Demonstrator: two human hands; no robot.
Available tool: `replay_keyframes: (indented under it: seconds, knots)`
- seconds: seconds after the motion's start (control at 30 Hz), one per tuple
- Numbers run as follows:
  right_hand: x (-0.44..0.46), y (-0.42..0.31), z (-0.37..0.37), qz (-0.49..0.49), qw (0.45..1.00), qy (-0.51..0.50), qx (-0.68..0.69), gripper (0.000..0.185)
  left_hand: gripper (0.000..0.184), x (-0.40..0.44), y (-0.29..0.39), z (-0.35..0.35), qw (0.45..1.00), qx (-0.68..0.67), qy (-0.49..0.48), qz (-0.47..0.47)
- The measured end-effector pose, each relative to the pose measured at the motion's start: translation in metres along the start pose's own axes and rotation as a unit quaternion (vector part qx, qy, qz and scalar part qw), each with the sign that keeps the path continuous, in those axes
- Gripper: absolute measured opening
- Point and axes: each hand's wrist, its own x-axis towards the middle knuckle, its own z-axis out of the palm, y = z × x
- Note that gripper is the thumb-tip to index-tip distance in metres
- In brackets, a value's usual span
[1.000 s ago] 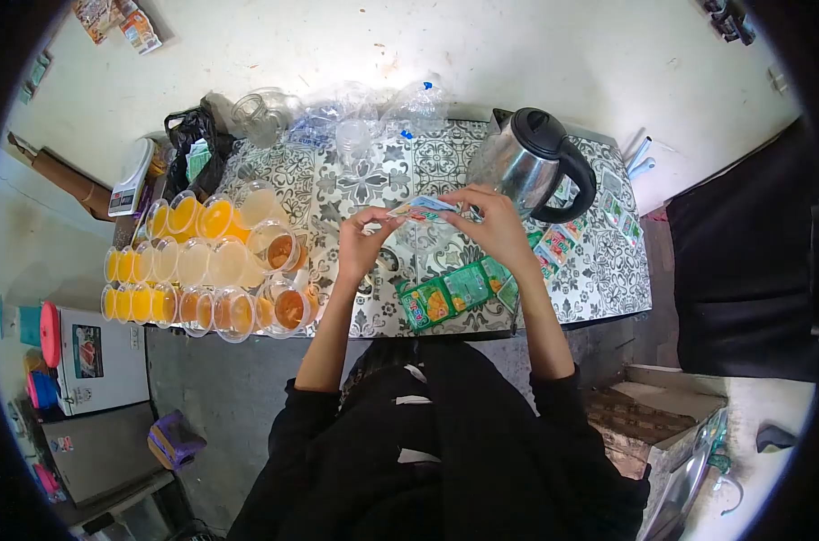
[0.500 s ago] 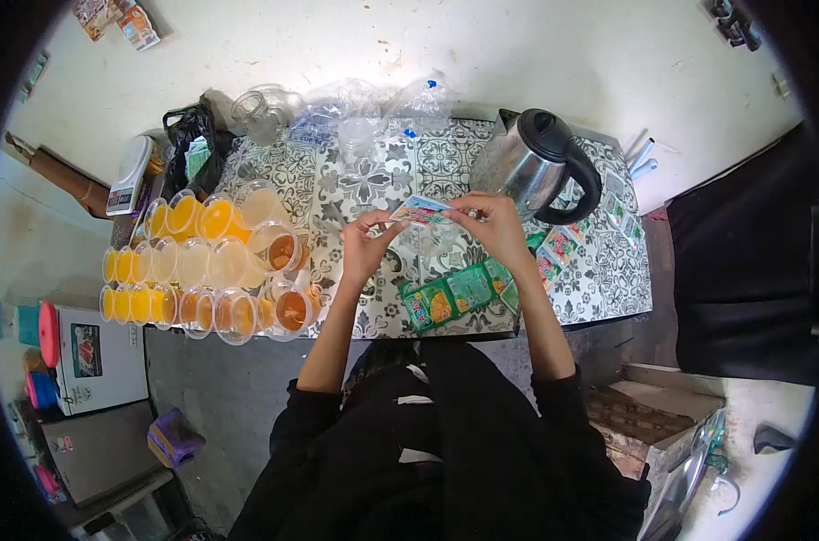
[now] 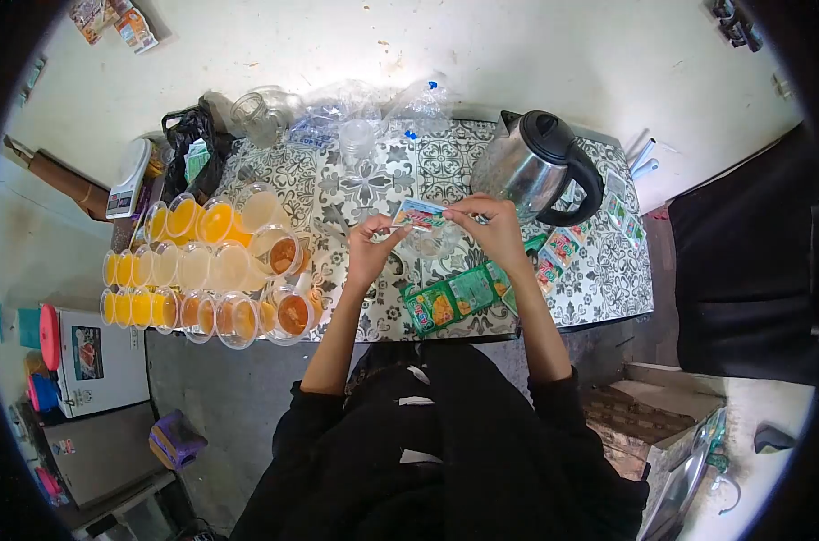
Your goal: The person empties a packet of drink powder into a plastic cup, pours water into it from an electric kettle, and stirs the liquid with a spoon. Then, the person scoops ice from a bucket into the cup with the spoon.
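Observation:
A small printed sachet (image 3: 421, 213) is stretched between my two hands, above a clear plastic cup (image 3: 434, 240) on the patterned table. My left hand (image 3: 371, 248) pinches its left edge between thumb and fingers. At its right end, my right hand (image 3: 492, 224) grips the upper corner. Green sachets (image 3: 454, 298) lie in a joined strip below my right hand, and red-and-white sachets (image 3: 558, 256) are to its right. Behind that hand stands a steel kettle (image 3: 528, 167) with a black lid and handle.
Rows of cups with orange, pale and brown drinks (image 3: 194, 263) fill the table's left side. Behind them are a black bag (image 3: 191, 135), a white scale (image 3: 130, 178) and a glass jar (image 3: 257, 123). Clear plastic bags (image 3: 418, 106) lie along the back edge.
The sachet has tilted so that more of its printed face shows, and it has come slightly lower. Both hands still hold it.

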Motion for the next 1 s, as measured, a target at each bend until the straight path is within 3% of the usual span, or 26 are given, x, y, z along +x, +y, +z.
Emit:
replay_keyframes:
  seconds: [0.2,0.3,0.37,0.53,0.63,0.77,0.83,1.0]
  knots:
    - [0.004,0.003,0.003,-0.037,0.999,0.018,-0.023,0.014,0.022,0.001,-0.004,0.000,0.997,0.056,0.042,0.032]
    - [0.006,-0.001,0.001,0.004,1.000,-0.016,0.025,0.017,0.023,0.000,-0.003,-0.001,0.995,0.072,0.051,0.045]
    - [0.005,0.005,-0.004,0.043,0.995,-0.075,-0.054,0.021,0.023,-0.001,0.000,-0.001,0.994,0.082,0.055,0.048]
    - [0.007,-0.007,-0.006,0.012,0.995,-0.073,-0.072,0.020,0.021,-0.002,0.017,0.001,0.978,0.170,0.051,0.110]
    - [0.009,-0.007,-0.005,-0.005,0.994,-0.075,-0.084,0.022,0.023,-0.004,0.018,0.001,0.991,0.121,0.037,0.039]
    - [0.011,-0.014,-0.002,-0.008,0.995,-0.077,-0.064,0.021,0.023,-0.003,0.016,-0.001,0.991,0.123,0.032,0.034]
    - [0.011,-0.008,-0.001,-0.017,0.994,-0.078,-0.077,0.021,0.020,-0.003,0.021,0.000,0.963,0.241,0.049,0.112]
    - [0.012,-0.007,-0.003,-0.002,0.992,-0.091,-0.092,0.021,0.019,-0.003,0.019,0.000,0.967,0.225,0.044,0.111]
